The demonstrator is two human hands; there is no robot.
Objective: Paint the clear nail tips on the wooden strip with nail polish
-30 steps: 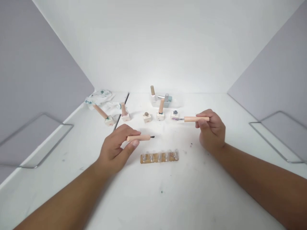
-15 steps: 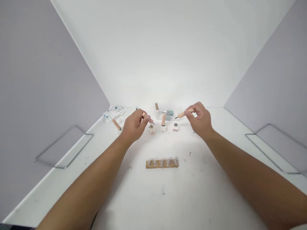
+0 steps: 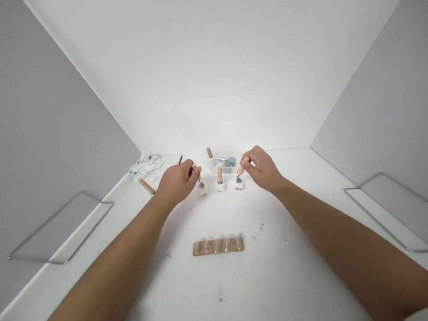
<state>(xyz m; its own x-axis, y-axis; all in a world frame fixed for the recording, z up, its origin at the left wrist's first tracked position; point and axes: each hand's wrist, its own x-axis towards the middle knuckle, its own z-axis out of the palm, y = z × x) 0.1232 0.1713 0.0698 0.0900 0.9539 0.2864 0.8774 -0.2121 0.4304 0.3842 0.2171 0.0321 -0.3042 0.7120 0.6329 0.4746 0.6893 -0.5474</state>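
Note:
My left hand (image 3: 179,179) pinches a nail polish cap with a brush, and the brush tip meets the mouth of an open white bottle (image 3: 203,190). On the other side my right hand (image 3: 261,166) holds a second peach nail polish cap (image 3: 242,166), its brush at the neck of another open white bottle (image 3: 238,184). Between these two stands a capped nail polish bottle (image 3: 220,178), touched by neither hand. Nearer to me lies a brown strip (image 3: 218,248) bearing several clear nail tips in a row.
A clear tray (image 3: 227,169) at the back holds a gold-capped bottle (image 3: 209,154) and blue-green bottles. At left lie a crumpled, stained tissue (image 3: 146,165) and a tilted peach-capped bottle (image 3: 146,186). Metal wire frames (image 3: 83,227) stand along both side panels.
Both caps have come down from above, so their brushes now meet the bottle openings. My right hand has moved inward and its cap has turned more upright. The view has shifted slightly.

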